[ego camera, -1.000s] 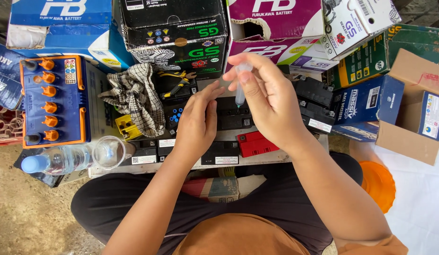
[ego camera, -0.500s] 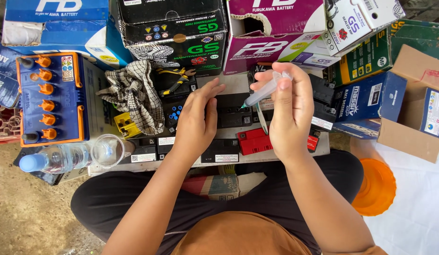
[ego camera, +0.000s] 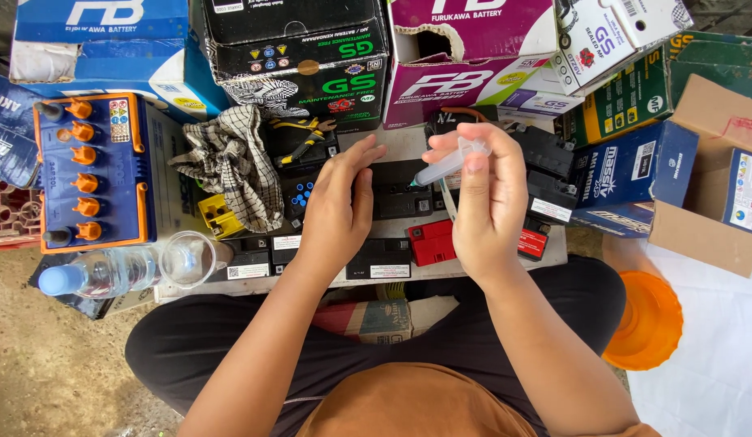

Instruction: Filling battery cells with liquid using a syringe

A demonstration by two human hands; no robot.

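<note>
Fingers of the right hand are pinching a clear syringe, long axis slanting, tip pointing down-left toward a black battery. Left hand is lying flat, fingers together, beside that battery. Cardboard boxes are standing beyond.

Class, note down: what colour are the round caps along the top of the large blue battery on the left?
The caps are orange, clearest in the head view, on the large blue battery.
</note>
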